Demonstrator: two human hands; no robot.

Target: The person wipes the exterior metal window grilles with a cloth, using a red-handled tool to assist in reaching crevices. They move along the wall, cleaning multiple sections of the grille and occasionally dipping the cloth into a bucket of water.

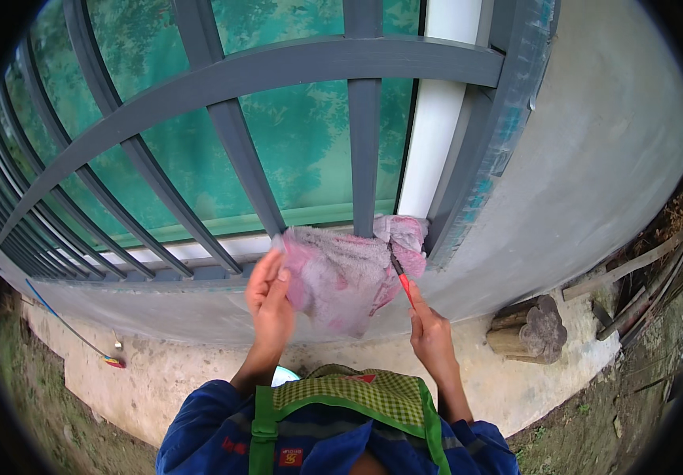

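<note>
A damp-looking pink and grey cloth [338,273] drapes over the window's lower ledge and hangs down the wall below it. At its left edge, my left hand [271,300] pinches the fabric between thumb and fingers. My right hand [432,332] grips the red handle of a slim tool [404,279], perhaps a screwdriver. Its dark shaft points up into the bunched right part of the cloth, between the last upright bar [364,154] and the frame's corner. The fabric hides the tool's tip.
Grey metal window bars [294,62] stand before green-tinted glass [294,148]. Right of them curves a bare cement wall [591,148]. On the concrete walkway [157,380] are a log stump [528,329] and a brush [115,361] with a blue handle. Loose timber [644,285] lies at right.
</note>
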